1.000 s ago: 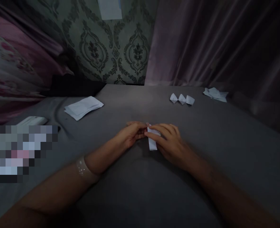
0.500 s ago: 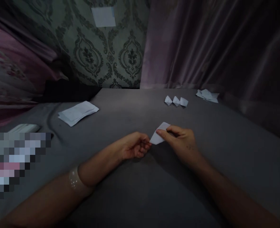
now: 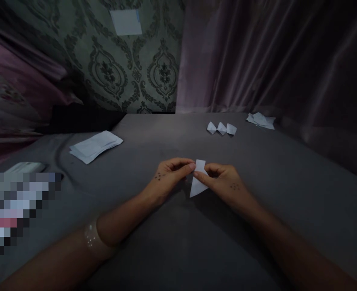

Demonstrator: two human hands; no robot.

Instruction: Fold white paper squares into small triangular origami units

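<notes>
Between my two hands is a small folded white paper (image 3: 199, 188), held a little above the grey sheet. Its lower part tapers to a point, and a narrow flat end shows at the top. My left hand (image 3: 174, 171) pinches its upper left edge between thumb and fingers. From the other side, my right hand (image 3: 222, 177) grips the middle, thumb lying across the front. The fingers behind the paper are hidden. Beyond my hands stand three small folded paper shapes (image 3: 221, 128) in a row.
A stack of white paper sheets (image 3: 96, 146) lies at the left, and crumpled paper pieces (image 3: 261, 120) at the far right. A white box-like object (image 3: 27, 166) sits by a blurred-out patch at the left edge. Curtains (image 3: 242, 56) and a patterned wall (image 3: 136, 72) close off the back.
The paper was a narrow strip under my right fingers, then a slanted shape held at its corner. It is now turned upright, with my left hand rotated to pinch its upper edge.
</notes>
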